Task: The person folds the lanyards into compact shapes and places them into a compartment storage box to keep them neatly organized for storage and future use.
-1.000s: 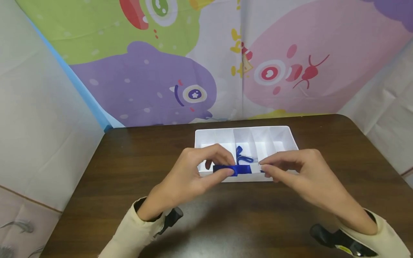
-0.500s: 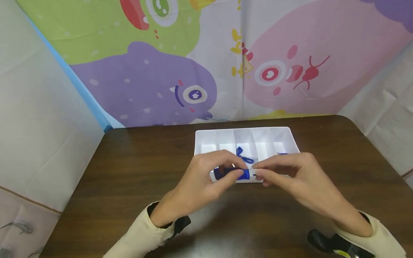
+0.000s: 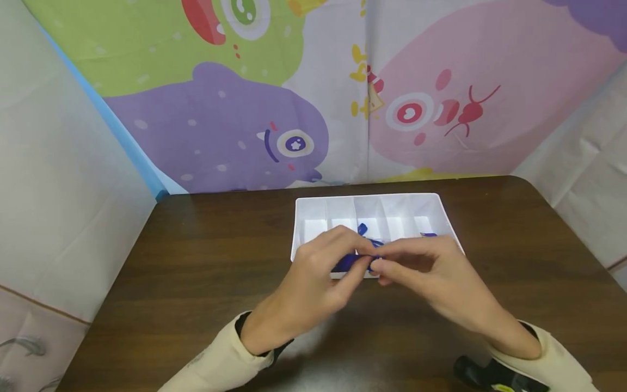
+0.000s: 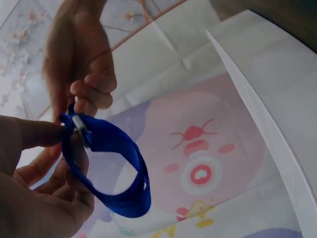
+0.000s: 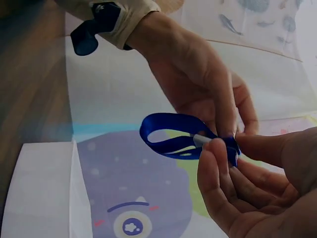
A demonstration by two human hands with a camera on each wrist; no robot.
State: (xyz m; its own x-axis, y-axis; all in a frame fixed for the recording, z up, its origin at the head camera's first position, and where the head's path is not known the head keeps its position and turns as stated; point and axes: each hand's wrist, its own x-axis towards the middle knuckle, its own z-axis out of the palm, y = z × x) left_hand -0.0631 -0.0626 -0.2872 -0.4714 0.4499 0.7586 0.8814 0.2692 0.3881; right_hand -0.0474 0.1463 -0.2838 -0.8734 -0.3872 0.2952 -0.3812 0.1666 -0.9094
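Observation:
A blue ribbon strap (image 4: 131,203) is bent into a loop, with a silver metal clip (image 4: 79,128) near its ends. My left hand (image 3: 318,277) pinches the strap between thumb and fingers. From the other side, my right hand (image 3: 436,283) pinches the strap's end by the clip, its fingertips meeting those of the left. In the right wrist view the loop hangs out to the left of both hands' fingertips. Below the hands in the head view is a white divided tray (image 3: 367,196); a blue looped piece (image 3: 362,228) lies in its middle compartment, partly hidden by the fingers.
Another small blue piece (image 3: 428,234) shows in the tray's rightmost compartment. The tray stands on a dark wooden table (image 3: 220,261), near its back edge. A cartoon-printed cloth (image 3: 220,125) hangs behind, with pale cloths at both sides.
Both hands have drawn together until their fingertips meet, the left shifting right and the right shifting left. The strap's blue length and pale end between them have become mostly covered.

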